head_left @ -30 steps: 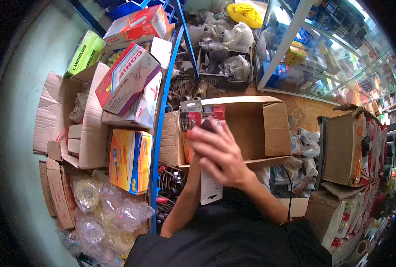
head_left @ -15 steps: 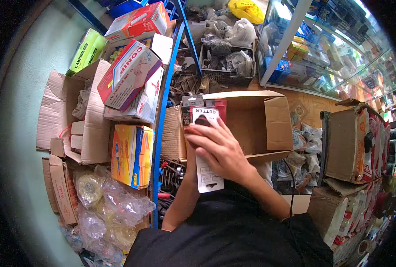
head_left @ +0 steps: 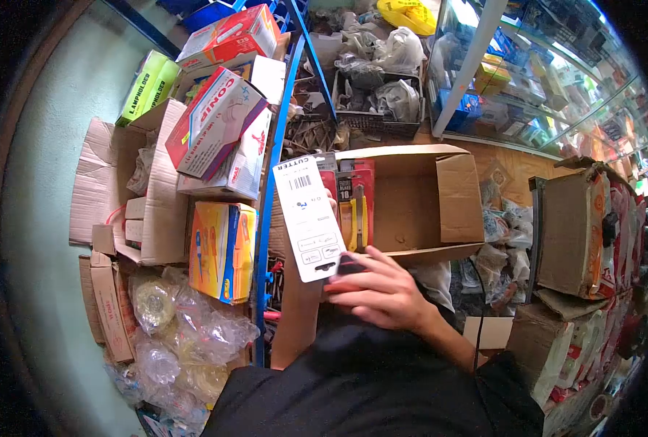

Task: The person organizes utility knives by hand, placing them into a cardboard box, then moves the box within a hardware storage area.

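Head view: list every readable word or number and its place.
"CUTTER": white card
"LAMPHOLDER": green boxes
"CONI", last letter unclear: pink-white carton
"E25", probably: orange-red box
"18", probably: red-and-black pack
Remaining print, including the glass case's: too small or blurred.

We were in a shop or its stockroom, one that dealt in hardware and electrical goods. Its glass display case (head_left: 539,80) was filled with packaged items, and printed product boxes (head_left: 217,122), among them a green lampholder box (head_left: 149,87), stood by a blue metal frame (head_left: 272,156). Around us we also saw open cardboard cartons (head_left: 573,240), bagged goods (head_left: 400,51) in a black crate (head_left: 378,120) and a carded cutter (head_left: 358,218).
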### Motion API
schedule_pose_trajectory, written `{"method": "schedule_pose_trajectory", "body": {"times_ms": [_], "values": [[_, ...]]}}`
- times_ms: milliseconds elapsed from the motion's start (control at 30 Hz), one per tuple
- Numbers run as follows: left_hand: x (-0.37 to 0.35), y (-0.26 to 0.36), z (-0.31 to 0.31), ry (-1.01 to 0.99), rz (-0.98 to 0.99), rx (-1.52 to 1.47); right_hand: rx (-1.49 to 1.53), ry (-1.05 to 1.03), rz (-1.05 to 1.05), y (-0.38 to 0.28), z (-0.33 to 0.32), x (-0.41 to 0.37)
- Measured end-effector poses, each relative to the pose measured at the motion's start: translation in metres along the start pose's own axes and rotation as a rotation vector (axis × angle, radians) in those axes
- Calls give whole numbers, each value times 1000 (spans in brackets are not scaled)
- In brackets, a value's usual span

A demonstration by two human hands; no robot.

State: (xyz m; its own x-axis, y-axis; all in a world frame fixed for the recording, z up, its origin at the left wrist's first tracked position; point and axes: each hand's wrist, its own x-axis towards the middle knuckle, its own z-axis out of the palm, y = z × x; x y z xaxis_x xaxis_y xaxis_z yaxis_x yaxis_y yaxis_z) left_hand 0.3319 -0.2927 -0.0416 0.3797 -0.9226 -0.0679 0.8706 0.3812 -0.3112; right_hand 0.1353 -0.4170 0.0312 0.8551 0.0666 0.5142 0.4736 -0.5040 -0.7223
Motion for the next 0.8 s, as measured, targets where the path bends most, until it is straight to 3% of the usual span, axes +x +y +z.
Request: {"method": "schedule_pose_trajectory", "body": {"times_ms": [33,100,133,200,233,333,367,467,567,600,700,800], "values": [[-4,-5,7,97,89,13,36,101,5,4,-3,-5],[0,-8,8,4,40,-9,300,412,272,3,6,-20],[-1,-6,-1,-43,72,119,282,531,405,3,6,-16],[-3,4,-20,-116,90,325,551,452,624,10,1,-10],[-4,-12,-11,-31,206,448,738,361,754,20,3,-15],[-2,-67,21,319,557,925,859,105,912,17,-8,-9],[1,-78,27,445,711,1131,921,145,916,15,-7,-8],[7,-77,45,450,558,981,998,287,922,13,-3,-6],[0,-68,47,392,589,849,59,353,640,7,-7,-5],[-4,-70,45,367,580,859,-364,327,444,10,-7,-7],[-7,-62,28,250,531,712,-316,139,241,3,-17,-6],[-3,-45,5,73,413,590,-6,41,145,-1,-20,-8]]}}
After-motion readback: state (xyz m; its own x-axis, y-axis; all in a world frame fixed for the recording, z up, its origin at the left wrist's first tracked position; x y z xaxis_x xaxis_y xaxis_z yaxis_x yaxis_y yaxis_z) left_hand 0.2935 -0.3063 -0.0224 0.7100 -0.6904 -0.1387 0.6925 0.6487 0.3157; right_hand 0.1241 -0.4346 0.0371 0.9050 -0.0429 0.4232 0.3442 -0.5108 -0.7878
